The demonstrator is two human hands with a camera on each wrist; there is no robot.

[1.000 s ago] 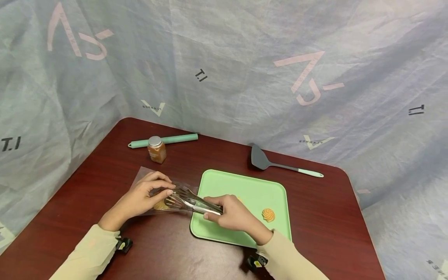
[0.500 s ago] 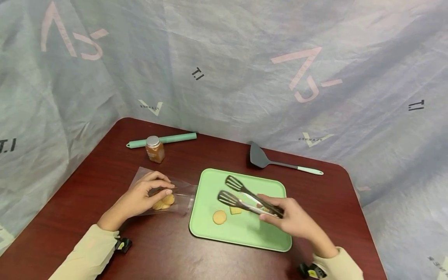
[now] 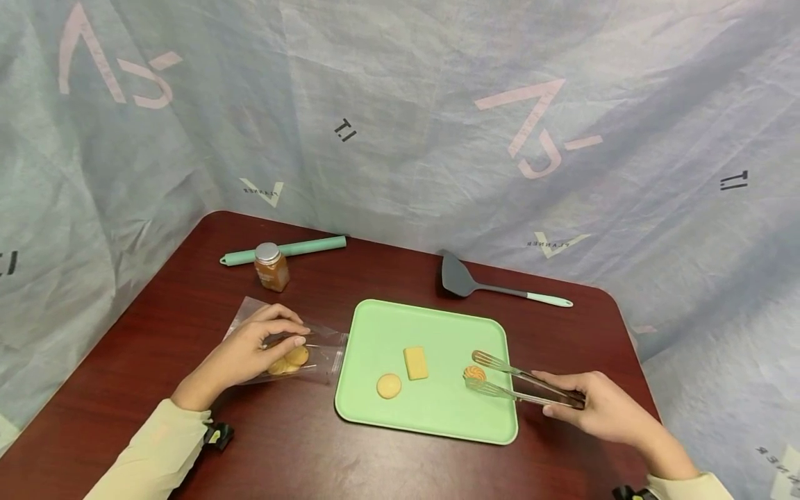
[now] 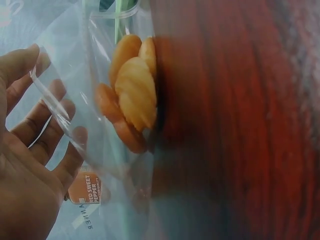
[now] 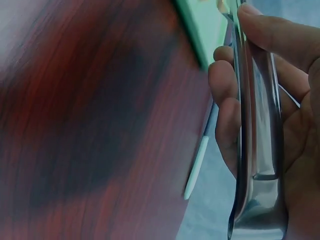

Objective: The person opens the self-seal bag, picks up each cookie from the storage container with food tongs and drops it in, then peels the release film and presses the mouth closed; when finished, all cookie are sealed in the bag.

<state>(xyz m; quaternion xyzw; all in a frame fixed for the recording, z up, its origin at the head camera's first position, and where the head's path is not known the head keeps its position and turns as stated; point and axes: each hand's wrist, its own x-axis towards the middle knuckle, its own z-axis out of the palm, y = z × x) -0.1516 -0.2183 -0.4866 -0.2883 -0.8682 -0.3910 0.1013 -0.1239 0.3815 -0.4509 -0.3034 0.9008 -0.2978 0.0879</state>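
Note:
My right hand [image 3: 609,410] holds metal tongs [image 3: 530,398] by the handle end. Their slotted heads stand apart, one on each side of a swirled cookie [image 3: 475,373] on the green tray [image 3: 381,326]. A rectangular cookie [image 3: 415,363] and a round cookie [image 3: 389,386] lie farther left on that tray. At the left, my left hand [image 3: 265,344] pinches the upper film of a clear plastic bag [image 3: 328,351], lifting it. Several cookies [image 4: 132,95] lie inside the bag in the left wrist view. The tongs' heads are cut off in the right wrist view.
Behind the bag stands a spice jar [image 3: 272,269] with a silver lid, labelled red sweet pepper. A green rolling-pin-like rod [image 3: 312,246] lies behind it. Beyond the tray lies a grey spatula [image 3: 459,276]. A grey curtain [image 3: 400,139] encloses the table's far side.
My right hand carries the tongs from the bag's mouth rightward across the tray to the swirled cookie. The tongs' heads now stand around that cookie. My left hand stays at the bag.

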